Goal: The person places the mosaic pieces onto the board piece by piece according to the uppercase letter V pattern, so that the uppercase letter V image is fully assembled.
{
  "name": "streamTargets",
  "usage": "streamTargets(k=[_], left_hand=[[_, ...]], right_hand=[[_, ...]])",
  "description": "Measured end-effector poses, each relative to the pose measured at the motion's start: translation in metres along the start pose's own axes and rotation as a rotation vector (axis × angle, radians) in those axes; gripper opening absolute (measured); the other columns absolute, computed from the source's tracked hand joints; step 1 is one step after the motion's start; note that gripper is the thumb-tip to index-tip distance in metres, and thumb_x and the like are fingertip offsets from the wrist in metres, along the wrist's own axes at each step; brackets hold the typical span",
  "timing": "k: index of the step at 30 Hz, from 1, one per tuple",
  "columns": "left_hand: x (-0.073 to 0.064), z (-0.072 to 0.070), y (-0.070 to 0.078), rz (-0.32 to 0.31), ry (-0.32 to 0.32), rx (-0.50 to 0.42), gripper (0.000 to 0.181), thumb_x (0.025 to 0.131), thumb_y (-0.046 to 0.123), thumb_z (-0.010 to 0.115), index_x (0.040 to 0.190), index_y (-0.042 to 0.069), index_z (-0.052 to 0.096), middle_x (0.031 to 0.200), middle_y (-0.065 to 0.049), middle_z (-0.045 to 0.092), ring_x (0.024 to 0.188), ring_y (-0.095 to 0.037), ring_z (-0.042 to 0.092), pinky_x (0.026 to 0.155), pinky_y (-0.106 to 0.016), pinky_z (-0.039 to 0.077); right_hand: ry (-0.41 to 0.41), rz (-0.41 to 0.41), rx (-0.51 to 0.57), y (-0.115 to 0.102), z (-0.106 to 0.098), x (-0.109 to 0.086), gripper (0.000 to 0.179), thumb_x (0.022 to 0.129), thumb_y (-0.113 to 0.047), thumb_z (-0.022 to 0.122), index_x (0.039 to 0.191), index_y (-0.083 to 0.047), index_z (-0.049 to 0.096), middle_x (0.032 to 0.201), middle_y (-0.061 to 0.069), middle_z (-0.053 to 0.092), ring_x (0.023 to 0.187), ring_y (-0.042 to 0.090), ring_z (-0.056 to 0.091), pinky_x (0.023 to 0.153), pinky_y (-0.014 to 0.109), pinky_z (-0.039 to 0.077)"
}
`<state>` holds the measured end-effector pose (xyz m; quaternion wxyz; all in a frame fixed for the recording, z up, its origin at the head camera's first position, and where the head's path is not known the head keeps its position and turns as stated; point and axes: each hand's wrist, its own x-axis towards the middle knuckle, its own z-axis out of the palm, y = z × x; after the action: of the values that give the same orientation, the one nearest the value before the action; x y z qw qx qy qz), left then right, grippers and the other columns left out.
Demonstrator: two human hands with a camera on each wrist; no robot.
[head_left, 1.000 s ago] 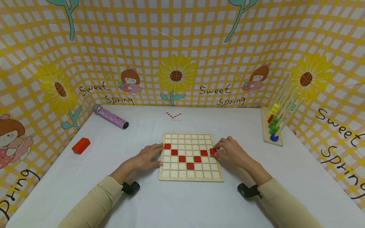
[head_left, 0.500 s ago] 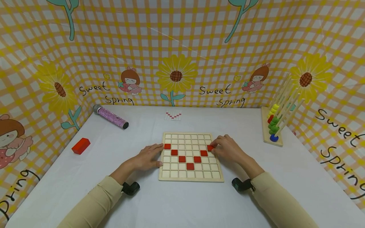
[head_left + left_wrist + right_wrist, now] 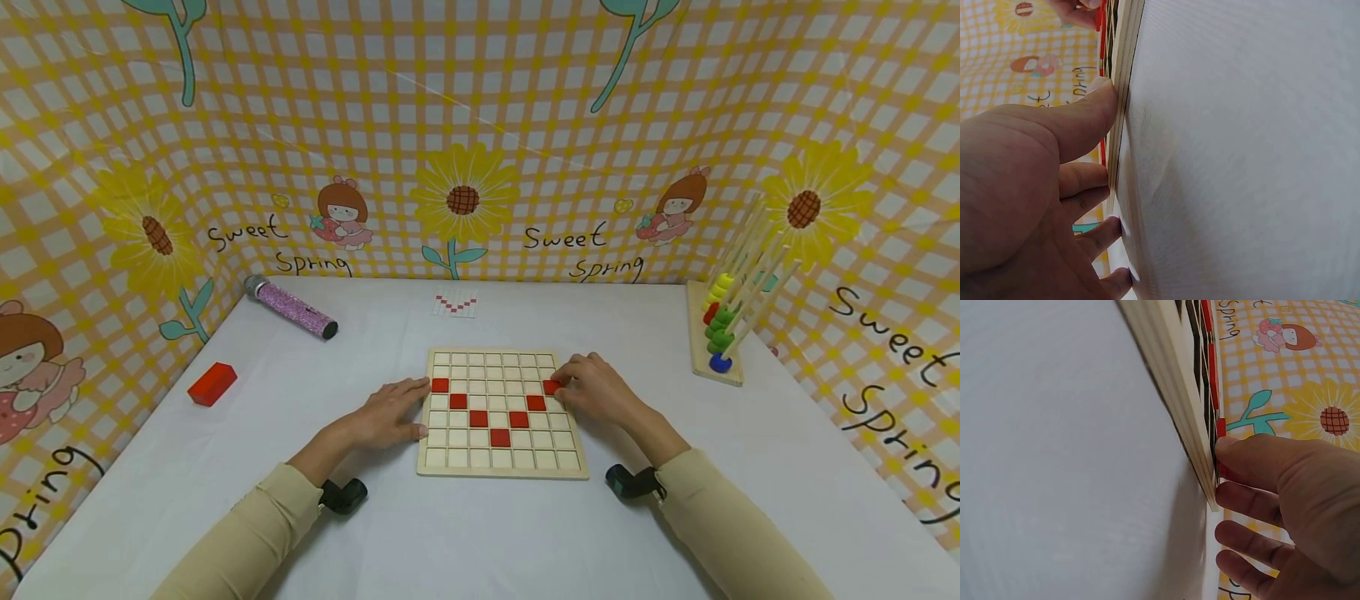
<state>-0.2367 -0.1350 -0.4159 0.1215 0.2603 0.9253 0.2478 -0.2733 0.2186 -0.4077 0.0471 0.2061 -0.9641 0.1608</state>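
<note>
A wooden grid board (image 3: pixel 497 366) lies flat between the two hands. Red square tiles (image 3: pixel 478 418) form a V across its cells. At the top of the V's right arm, the right hand (image 3: pixel 600 390) pinches a red tile (image 3: pixel 551 387) over the rightmost column; the right wrist view has the thumb (image 3: pixel 1250 456) pressed against it, while the index finger is hidden. Along the board's left edge, the left hand (image 3: pixel 386 414) rests with fingers spread and fairly straight. Its thumb (image 3: pixel 1088 119) touches the wooden rim in the left wrist view.
Behind the board lies a small card (image 3: pixel 454 305) printed with a red V on a grid. To the left are a glittery microphone (image 3: pixel 292 307) and a red block (image 3: pixel 213 384). A peg stand with coloured beads (image 3: pixel 718 342) stands at the right, by the patterned cloth wall.
The right hand has carried its red tile left and slightly away from the person, from the board's right edge to the rightmost column. The left hand stays in place.
</note>
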Motion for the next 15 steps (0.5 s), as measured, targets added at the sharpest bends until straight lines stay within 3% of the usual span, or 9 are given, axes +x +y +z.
streamTargets(k=[15], left_hand=[[0.0, -0.0006, 0.0011, -0.002, 0.001, 0.002, 0.069, 0.092, 0.029, 0.06, 0.147, 0.003, 0.029, 0.157, -0.014, 0.024, 0.143, -0.041, 0.018, 0.113, -0.063, 0.015]], right_hand=[[-0.004, 0.017, -0.013, -0.0003, 0.003, 0.0029, 0.023, 0.082, -0.017, 0.071, 0.102, -0.006, 0.072, 0.092, 0.004, 0.063, 0.086, 0.02, 0.048, 0.072, 0.031, 0.04]])
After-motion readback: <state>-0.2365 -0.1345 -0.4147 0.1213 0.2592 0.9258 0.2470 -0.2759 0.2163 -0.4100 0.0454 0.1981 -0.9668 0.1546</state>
